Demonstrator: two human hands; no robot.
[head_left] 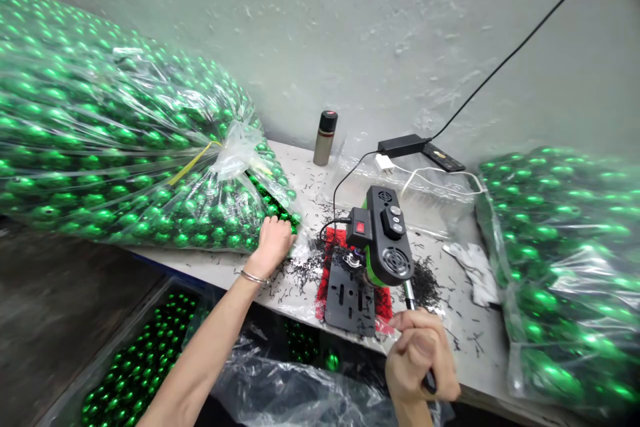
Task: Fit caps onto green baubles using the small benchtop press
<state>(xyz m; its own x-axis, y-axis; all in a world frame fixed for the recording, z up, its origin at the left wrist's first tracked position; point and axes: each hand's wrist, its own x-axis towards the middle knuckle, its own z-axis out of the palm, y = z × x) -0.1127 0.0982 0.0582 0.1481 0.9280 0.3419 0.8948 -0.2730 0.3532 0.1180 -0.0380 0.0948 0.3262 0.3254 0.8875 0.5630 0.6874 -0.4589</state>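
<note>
My left hand [275,241], with a bracelet at the wrist, reaches to the torn opening of a big clear bag of shiny green balls [125,147]. Its fingers are curled at the bag's edge, and what they hold, if anything, is hidden. My right hand [423,357] is wrapped round the black-gripped lever [410,295] of a small black and green bench machine [390,233]. The machine stands on a black slotted base plate [350,300] over a red mat [383,303]. Small black pieces [425,283] lie scattered around it.
A bottle [326,139], a power adapter [403,145] with cables and a phone-like dark item [443,157] stand or lie behind the machine. To the right are a white glove [475,270] and another bag of green balls [565,267]. Below the table edge, an open bag holds green balls [145,353].
</note>
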